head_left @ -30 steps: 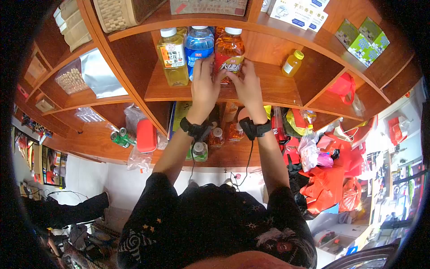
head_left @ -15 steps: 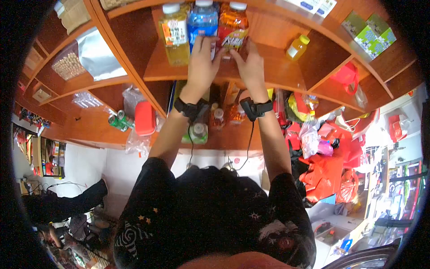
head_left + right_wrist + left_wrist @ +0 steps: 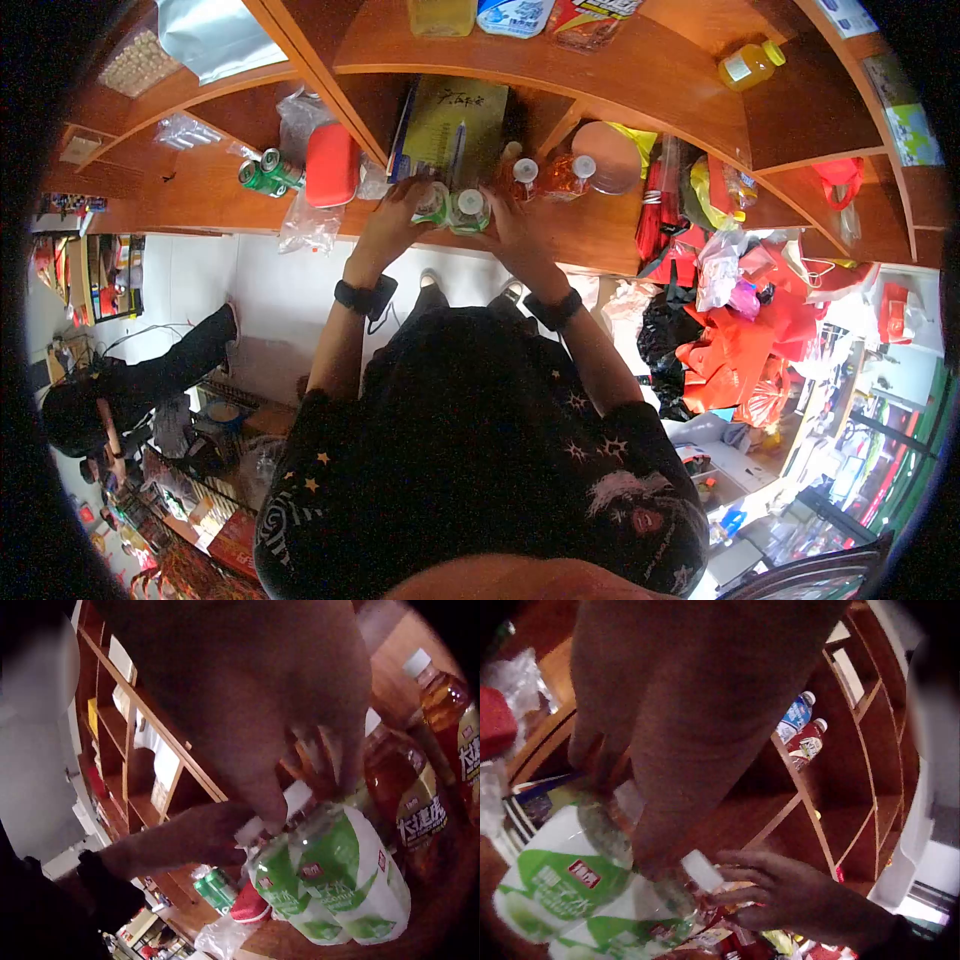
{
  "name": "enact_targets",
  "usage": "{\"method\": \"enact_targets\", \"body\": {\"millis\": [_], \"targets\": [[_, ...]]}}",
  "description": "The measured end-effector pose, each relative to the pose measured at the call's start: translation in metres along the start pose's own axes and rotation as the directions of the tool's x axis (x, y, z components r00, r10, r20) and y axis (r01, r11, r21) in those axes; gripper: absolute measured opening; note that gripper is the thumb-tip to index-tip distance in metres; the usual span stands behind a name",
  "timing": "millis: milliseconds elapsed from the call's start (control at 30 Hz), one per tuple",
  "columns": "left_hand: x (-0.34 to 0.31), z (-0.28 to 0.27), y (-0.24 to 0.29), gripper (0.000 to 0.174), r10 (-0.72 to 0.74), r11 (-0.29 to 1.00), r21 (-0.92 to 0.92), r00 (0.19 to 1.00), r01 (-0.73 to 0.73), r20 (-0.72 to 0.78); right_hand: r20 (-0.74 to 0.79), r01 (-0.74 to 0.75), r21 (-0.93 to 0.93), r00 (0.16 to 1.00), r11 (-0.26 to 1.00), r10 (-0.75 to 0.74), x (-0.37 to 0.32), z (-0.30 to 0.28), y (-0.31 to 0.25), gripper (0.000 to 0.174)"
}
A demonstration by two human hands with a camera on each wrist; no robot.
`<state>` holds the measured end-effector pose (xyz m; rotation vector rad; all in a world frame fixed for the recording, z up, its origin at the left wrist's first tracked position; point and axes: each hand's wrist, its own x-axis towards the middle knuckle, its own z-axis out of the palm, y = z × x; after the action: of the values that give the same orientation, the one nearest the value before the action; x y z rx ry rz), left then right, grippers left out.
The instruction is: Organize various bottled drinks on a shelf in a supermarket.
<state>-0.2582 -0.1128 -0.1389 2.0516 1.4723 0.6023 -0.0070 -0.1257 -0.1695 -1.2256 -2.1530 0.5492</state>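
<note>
Two white-capped bottles with green-and-white labels stand side by side at the shelf's front edge, the left bottle (image 3: 432,204) and the right bottle (image 3: 469,211). My left hand (image 3: 388,232) grips the left one around its upper part. From the other side my right hand (image 3: 518,240) holds the right one near its neck. The left wrist view shows the left hand (image 3: 682,712) above the labels (image 3: 570,877), with the right hand (image 3: 802,896) by a white cap. In the right wrist view, the right hand (image 3: 255,697) partly hides the caps above the green bottles (image 3: 330,877).
Amber bottles (image 3: 570,177) stand right of the hands, near a round lid-like disc (image 3: 607,157). Behind is a yellow-green book (image 3: 455,125). A red case (image 3: 331,166) and green cans (image 3: 270,172) lie left. More bottles (image 3: 515,15) stand on the shelf above.
Both hands have left the red-labelled bottle on the upper shelf and moved down to the green-labelled bottles below. The head view has tilted downward.
</note>
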Motion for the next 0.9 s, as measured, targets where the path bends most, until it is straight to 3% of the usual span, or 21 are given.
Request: {"method": "enact_targets", "body": {"millis": [33,200,300,400,500,567,633,667,733,767,800,900], "targets": [[-0.001,0.005,-0.006,0.069,0.036,0.999,0.014,0.999,-0.036,-0.03,-0.048,0.03,0.022,0.998,0.999,-0.029,0.001,0.009,0.002,0.064],[0.0,0.021,-0.013,0.071,0.194,0.966,0.198,0.97,-0.164,-0.143,0.124,-0.077,0.0,0.989,0.997,0.077,0.002,0.056,0.048,0.053],[0.001,0.03,0.0,0.07,0.231,0.959,0.197,0.965,-0.205,-0.121,0.162,-0.087,-0.012,0.983,0.996,0.088,0.005,0.059,0.052,0.049],[0.013,0.061,-0.001,0.068,0.212,0.977,0.044,0.976,-0.21,-0.055,0.133,-0.05,-0.098,0.989,0.994,0.063,0.012,0.047,0.039,0.047],[0.016,0.062,0.004,0.077,0.333,0.909,0.244,0.941,-0.339,0.067,0.127,-0.056,-0.177,0.989,0.983,0.079,0.019,0.025,0.017,0.045],[0.022,0.075,0.004,0.084,0.173,0.931,0.305,0.978,-0.201,0.116,0.14,-0.029,-0.236,0.988,0.971,0.064,0.013,0.019,0.014,0.045],[0.027,0.076,0.004,0.086,0.128,0.943,0.288,0.98,-0.168,0.152,0.154,0.053,-0.319,0.988,0.946,-0.003,0.002,0.024,0.031,0.046],[0.029,0.075,0.005,0.087,0.106,0.948,0.28,0.98,-0.151,0.169,0.15,0.005,-0.4,0.987,0.917,0.06,0.007,0.023,0.025,0.046],[0.03,0.065,0.011,0.08,0.123,0.975,0.158,0.973,-0.155,0.193,0.121,-0.208,-0.071,0.969,0.976,0.215,0.009,-0.002,0.005,0.03],[0.025,0.048,0.027,0.077,0.124,0.989,0.056,0.976,-0.136,0.18,0.051,-0.095,-0.057,0.994,0.994,0.097,0.008,-0.012,0.002,0.028],[0.025,0.043,0.035,0.075,0.156,0.988,-0.029,0.978,-0.153,0.139,-0.019,0.021,-0.06,1.0,0.998,-0.022,0.006,-0.022,-0.002,0.026],[0.024,0.03,0.059,0.068,0.292,0.928,-0.225,0.955,-0.296,-0.051,0.026,-0.06,-0.223,0.997,0.973,0.067,0.013,-0.049,-0.011,0.031]]}}
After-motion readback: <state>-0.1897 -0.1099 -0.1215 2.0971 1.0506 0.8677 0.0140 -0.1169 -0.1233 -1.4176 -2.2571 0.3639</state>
